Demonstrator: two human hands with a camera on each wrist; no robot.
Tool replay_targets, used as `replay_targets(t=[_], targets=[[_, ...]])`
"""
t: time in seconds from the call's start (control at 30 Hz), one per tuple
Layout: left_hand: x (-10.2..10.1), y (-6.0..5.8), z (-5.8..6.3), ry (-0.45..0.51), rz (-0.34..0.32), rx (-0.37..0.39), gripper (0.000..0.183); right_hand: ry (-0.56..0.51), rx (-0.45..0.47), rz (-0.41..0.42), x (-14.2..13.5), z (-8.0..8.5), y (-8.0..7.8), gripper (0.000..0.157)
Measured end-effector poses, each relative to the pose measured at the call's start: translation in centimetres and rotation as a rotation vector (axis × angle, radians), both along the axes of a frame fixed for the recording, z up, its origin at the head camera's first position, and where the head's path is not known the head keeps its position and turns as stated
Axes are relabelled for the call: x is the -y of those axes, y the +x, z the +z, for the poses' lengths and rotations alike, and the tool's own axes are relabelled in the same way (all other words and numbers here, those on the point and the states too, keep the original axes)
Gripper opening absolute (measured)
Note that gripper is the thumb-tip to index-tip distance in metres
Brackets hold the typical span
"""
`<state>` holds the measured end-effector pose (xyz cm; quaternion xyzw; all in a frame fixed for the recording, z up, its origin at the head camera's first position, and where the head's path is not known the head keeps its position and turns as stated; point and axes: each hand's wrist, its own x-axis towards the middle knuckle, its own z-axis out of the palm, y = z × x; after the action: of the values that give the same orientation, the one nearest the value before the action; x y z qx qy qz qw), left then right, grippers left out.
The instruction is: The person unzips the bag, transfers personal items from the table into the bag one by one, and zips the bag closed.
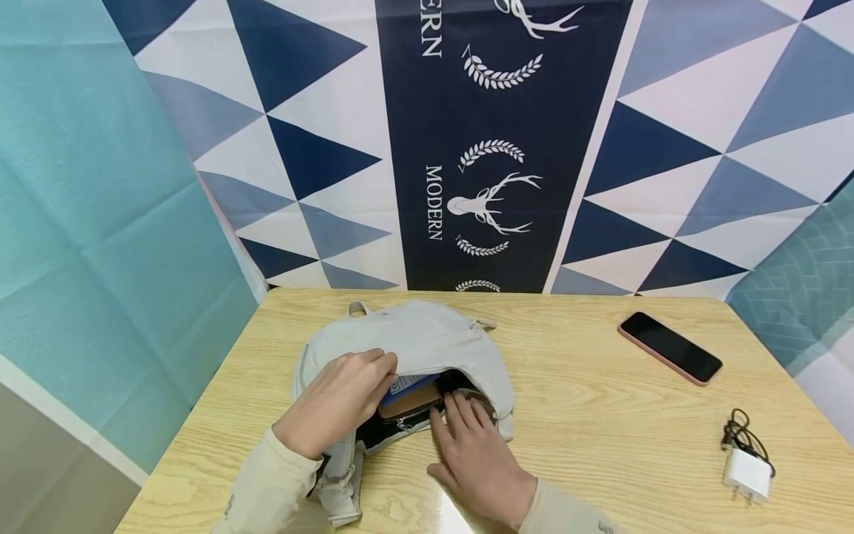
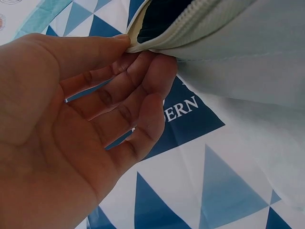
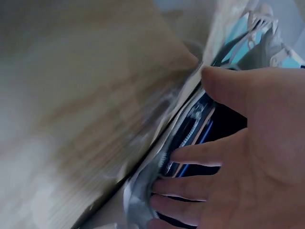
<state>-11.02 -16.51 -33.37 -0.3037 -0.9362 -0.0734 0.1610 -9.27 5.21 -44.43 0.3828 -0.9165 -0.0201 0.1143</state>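
A light grey backpack (image 1: 427, 334) lies on the table with its zipped opening facing me. My left hand (image 1: 343, 397) pinches the upper edge of that opening and holds it up; in the left wrist view the thumb and fingertips meet at the zipper edge (image 2: 190, 24). Inside sit a brown wallet-like case (image 1: 410, 402) with a zipper and a blue item (image 1: 405, 386) with white print behind it. My right hand (image 1: 474, 452) reaches into the right side of the opening, fingers extended, fingertips beside the brown case. In the right wrist view its thumb (image 3: 221, 86) lies by the lower edge.
A phone (image 1: 670, 347) with a pink edge lies screen up at the right of the wooden table (image 1: 567, 356). Nearer to me, at the right, are a white charger plug (image 1: 747, 475) and a coiled black cable (image 1: 739, 430). Patterned cloth (image 1: 333, 185) hangs behind the table.
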Motion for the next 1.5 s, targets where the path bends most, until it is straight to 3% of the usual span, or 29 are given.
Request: replay_targets(t=[0.17, 0.33, 0.6, 0.77, 0.97, 1.17, 1.33, 1.5], targets=[[-0.1, 0.1, 0.0, 0.001, -0.002, 0.002, 0.014, -0.024, 0.008, -0.012, -0.1, 0.0, -0.4, 0.065], [-0.1, 0.1, -0.1, 0.001, 0.004, 0.011, 0.014, 0.021, -0.011, 0.0, -0.2, 0.2, 0.1, 0.067], [-0.2, 0.2, -0.1, 0.009, 0.001, 0.011, 0.015, 0.047, 0.059, 0.082, -0.5, 1.5, 1.9, 0.064], [-0.2, 0.2, -0.1, 0.014, -0.003, 0.009, 0.015, 0.073, 0.026, 0.134, -0.8, 2.5, 2.5, 0.063], [-0.2, 0.2, -0.1, 0.023, -0.004, 0.031, 0.017, 0.032, -0.005, 0.175, -1.5, 3.1, 2.8, 0.059], [-0.1, 0.3, -0.3, 0.035, -0.001, 0.044, 0.017, -0.037, 0.006, 0.187, -3.5, 2.9, 2.8, 0.054], [-0.1, 0.5, -0.5, 0.052, -0.012, 0.056, 0.018, -0.053, 0.048, 0.134, -5.2, 2.6, 2.4, 0.055], [-0.5, 0.3, -0.7, 0.049, -0.059, 0.1, 0.02, -0.084, 0.007, 0.148, -5.8, 2.1, 2.2, 0.052]])
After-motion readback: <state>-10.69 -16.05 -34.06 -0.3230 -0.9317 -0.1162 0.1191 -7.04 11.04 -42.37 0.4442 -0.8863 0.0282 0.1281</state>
